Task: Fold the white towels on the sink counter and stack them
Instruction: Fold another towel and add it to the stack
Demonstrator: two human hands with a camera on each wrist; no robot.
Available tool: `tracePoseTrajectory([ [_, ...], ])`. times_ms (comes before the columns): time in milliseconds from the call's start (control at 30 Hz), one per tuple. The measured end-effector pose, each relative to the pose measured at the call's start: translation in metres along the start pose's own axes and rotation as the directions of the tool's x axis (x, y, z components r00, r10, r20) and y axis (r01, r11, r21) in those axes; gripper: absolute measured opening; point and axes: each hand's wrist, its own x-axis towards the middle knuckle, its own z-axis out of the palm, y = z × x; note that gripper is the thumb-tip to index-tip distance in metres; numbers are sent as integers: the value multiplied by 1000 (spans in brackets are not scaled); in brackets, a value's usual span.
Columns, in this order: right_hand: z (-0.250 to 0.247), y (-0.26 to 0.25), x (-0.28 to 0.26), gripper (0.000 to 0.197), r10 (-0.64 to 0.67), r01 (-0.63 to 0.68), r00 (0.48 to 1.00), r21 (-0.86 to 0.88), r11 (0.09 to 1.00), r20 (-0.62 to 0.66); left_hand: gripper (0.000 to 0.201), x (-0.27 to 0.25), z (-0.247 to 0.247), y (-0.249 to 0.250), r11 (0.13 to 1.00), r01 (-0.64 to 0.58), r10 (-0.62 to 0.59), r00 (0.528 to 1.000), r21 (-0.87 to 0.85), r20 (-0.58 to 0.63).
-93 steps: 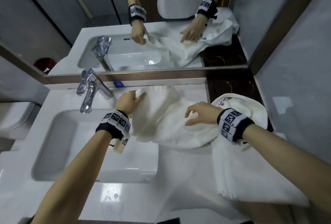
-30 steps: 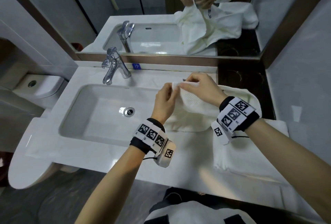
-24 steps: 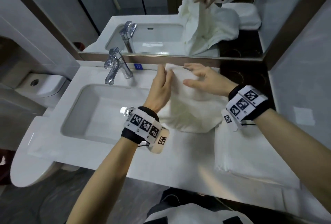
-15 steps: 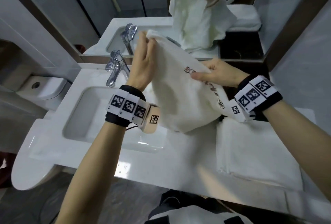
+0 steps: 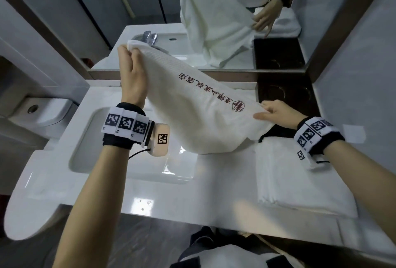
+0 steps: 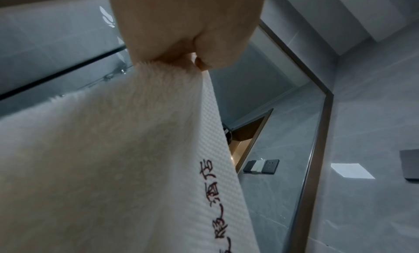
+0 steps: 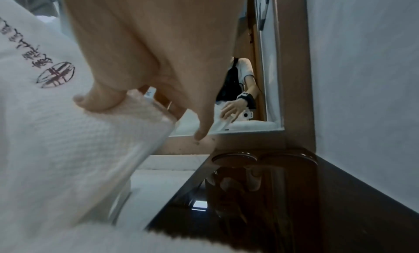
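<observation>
Sink counter (image 5: 214,192): held towel (image 5: 192,113) hides faucet; left hand (image 5: 130,74), right hand (image 5: 276,113) pinch corners.

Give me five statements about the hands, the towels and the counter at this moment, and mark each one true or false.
1. The left hand pinches a corner of the lifted towel. True.
2. The right hand rests flat on the folded towel. False: it pinches the lifted towel's other end, above the counter.
3. The lifted towel carries dark red embroidered lettering. True.
4. The folded towel lies inside the sink basin. False: it lies on the counter, to the right of the basin.
5. The lifted towel is spread flat on the counter. False: it hangs in the air between the two hands.
</observation>
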Motion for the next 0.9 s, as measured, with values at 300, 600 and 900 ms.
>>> tracePoseTrajectory([
  [300, -17, 9, -13, 7, 61, 34, 909, 219, 975, -412, 15, -1, -18, -34, 994, 71, -66, 996, 86, -60],
  [600, -93, -83, -38, 5, -10, 477, 469, 244, 844, -883, 22, 12, -10, -20, 996, -76, 81, 984, 40, -160],
  [900, -120, -72, -71, 26, 40, 151, 565, 151, 977, -824, 24, 8, 17, -36, 994, -16, 19, 999, 110, -28],
])
